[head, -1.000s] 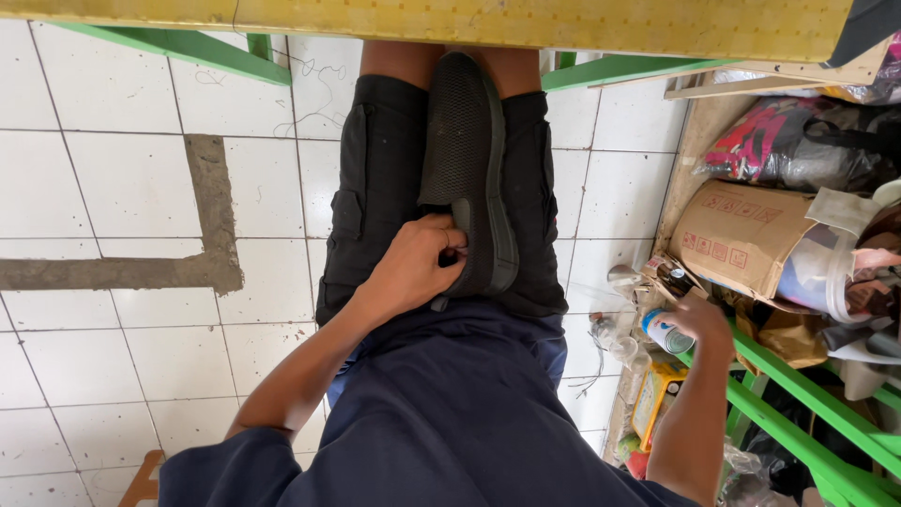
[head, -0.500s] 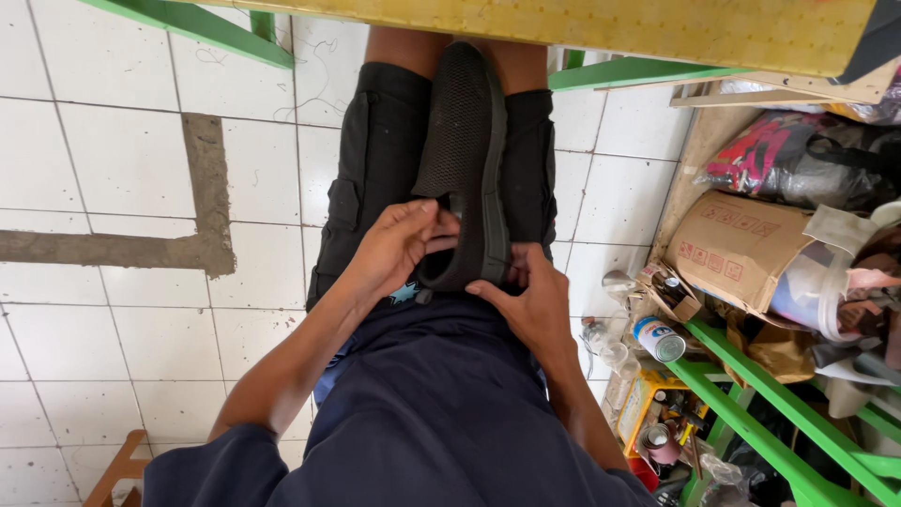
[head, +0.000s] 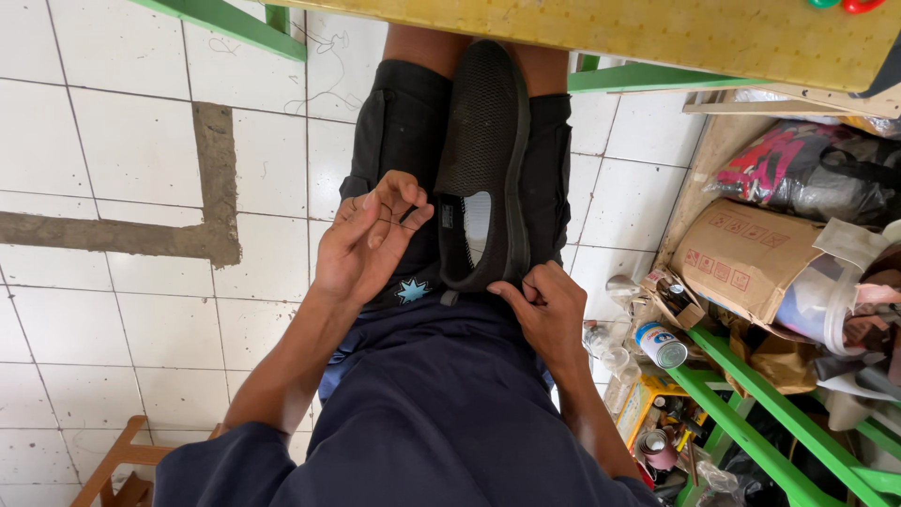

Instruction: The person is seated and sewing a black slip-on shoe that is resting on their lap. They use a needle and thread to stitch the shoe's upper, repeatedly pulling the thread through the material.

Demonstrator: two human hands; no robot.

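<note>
A black shoe (head: pixel 483 164) lies on the lap. The right hand (head: pixel 544 310) pinches its heel; the left hand (head: pixel 371 235) pulls thread with loosely curled fingers. Stitching looks unfinished.

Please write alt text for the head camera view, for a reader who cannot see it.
A seated person holds a black mesh shoe between the thighs; the right hand pinches its heel, the left hand pulls a thin thread beside it.
</note>
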